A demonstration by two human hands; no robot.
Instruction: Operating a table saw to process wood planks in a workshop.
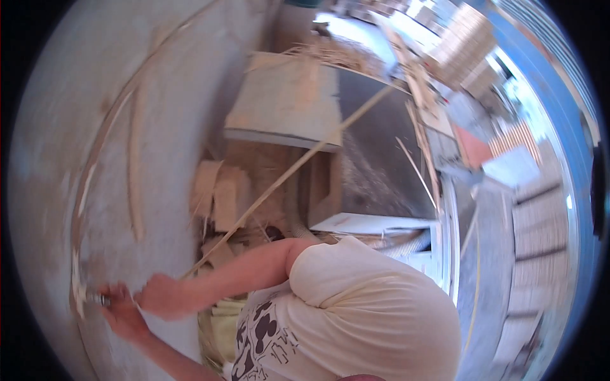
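My left hand (124, 317) is at the lower left, its fingers closed round a small tool with a shiny metal part (100, 298); the tool's kind cannot be made out. This metal part meets a pale, rough patch (79, 289) on the curved edge of a large greyish board (168, 159). Just right of it, my right hand (162, 296) is closed like a fist, slightly blurred, over the board. What it grips, if anything, is hidden. A long thin wooden strip (286, 178) runs diagonally down to my right forearm and passes out of sight there.
A pale panel (286, 95) tops an open wooden box holding offcuts (225, 197). Beside it is a dark machine surface (387, 152) with loose sticks. A ribbed hose (406, 244) lies near my shoulder. Stacked boards (540, 235) stand at the right, by a blue wall (540, 57).
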